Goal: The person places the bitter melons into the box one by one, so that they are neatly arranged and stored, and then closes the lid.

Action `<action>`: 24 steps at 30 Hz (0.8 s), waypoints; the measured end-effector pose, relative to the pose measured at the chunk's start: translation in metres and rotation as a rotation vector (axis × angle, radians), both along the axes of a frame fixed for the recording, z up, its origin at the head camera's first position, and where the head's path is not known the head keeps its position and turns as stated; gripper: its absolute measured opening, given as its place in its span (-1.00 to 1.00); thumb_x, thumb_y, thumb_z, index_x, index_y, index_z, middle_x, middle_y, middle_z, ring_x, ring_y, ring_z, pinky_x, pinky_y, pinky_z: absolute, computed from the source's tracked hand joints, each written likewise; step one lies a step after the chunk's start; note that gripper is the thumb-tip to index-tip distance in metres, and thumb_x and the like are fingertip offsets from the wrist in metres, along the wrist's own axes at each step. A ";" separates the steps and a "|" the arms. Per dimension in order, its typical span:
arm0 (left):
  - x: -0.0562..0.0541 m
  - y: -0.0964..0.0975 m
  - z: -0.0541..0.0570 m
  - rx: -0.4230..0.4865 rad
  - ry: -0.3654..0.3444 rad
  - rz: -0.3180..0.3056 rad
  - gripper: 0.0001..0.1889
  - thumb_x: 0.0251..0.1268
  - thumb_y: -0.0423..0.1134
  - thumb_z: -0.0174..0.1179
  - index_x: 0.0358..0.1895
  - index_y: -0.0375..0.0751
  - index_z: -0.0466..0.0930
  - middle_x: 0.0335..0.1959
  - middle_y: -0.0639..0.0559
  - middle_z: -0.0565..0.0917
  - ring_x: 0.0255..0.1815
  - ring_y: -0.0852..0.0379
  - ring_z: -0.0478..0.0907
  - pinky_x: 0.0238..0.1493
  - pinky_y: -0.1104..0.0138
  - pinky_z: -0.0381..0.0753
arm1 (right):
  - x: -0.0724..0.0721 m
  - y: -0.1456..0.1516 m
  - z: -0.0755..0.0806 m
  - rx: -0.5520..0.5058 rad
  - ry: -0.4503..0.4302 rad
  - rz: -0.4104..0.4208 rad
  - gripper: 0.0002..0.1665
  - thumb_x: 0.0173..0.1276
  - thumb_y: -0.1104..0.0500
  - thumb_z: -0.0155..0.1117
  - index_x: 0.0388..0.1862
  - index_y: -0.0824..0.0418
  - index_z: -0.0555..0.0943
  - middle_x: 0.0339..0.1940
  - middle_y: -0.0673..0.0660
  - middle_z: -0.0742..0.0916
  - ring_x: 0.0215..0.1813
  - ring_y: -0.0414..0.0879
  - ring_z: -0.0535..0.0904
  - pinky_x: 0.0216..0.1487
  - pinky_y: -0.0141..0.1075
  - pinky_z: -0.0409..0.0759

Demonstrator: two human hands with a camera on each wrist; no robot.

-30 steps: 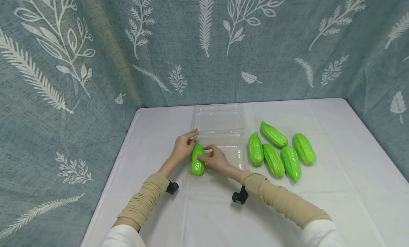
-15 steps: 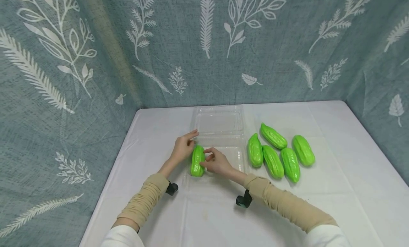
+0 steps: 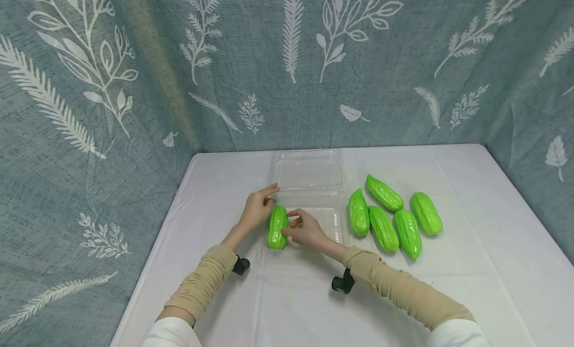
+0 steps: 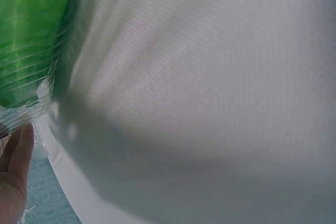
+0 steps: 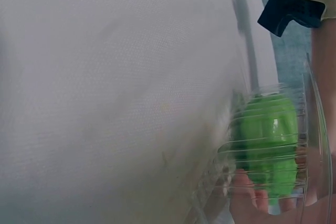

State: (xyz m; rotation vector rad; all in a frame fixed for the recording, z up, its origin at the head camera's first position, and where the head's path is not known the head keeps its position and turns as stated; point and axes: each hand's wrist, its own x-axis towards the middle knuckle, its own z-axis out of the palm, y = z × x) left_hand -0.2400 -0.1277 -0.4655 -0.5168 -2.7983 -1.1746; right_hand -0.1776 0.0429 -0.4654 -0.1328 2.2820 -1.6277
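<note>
A bright green, ridged bitter melon [image 3: 278, 227] lies lengthwise along the left side of a clear plastic clamshell box [image 3: 332, 240]. My left hand [image 3: 256, 207] rests at the box's left rim near the hinge, its index finger stretched out and its thumb close to the melon's far end. At the melon's right side is my right hand [image 3: 307, 230], thumb and fingers apart; whether they touch it is hard to tell. Through the ribbed clear wall the bitter melon [image 4: 31, 24] shows in the left wrist view, and the bitter melon [image 5: 270, 135] shows in the right wrist view.
Several more green bitter melons [image 3: 383, 230] lie on the white tablecloth [image 3: 475, 297] to the right of the box. The box's lid [image 3: 307, 168] is folded back flat behind it. A patterned blue-green curtain [image 3: 287, 112] stands behind the table.
My right hand has drawn slightly to the right, its thumb coming off the top of the melon to its side. The left hand and the melon stay about where they were.
</note>
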 end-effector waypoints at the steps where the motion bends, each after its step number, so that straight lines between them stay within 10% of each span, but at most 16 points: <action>1: 0.000 0.000 0.000 0.000 0.000 0.000 -0.57 0.20 -0.60 -0.02 0.15 -0.40 0.52 0.29 -0.18 0.47 -0.67 0.26 0.19 -0.52 0.51 0.28 | 0.000 0.000 0.000 -0.002 0.001 0.001 -0.43 0.19 0.20 0.35 0.17 0.32 0.44 -0.19 0.22 0.62 -0.33 -0.03 0.63 -0.33 -0.31 0.63; 24: -0.001 0.000 -0.001 0.008 0.008 -0.006 -0.58 0.21 -0.59 -0.05 0.14 -0.41 0.52 0.27 -0.19 0.48 -0.71 0.29 0.16 -0.54 0.51 0.28 | 0.000 0.007 0.005 0.009 -0.030 -0.001 -0.43 0.23 0.12 0.32 0.19 0.30 0.45 -0.09 0.25 0.64 -0.10 0.00 0.58 -0.22 -0.25 0.65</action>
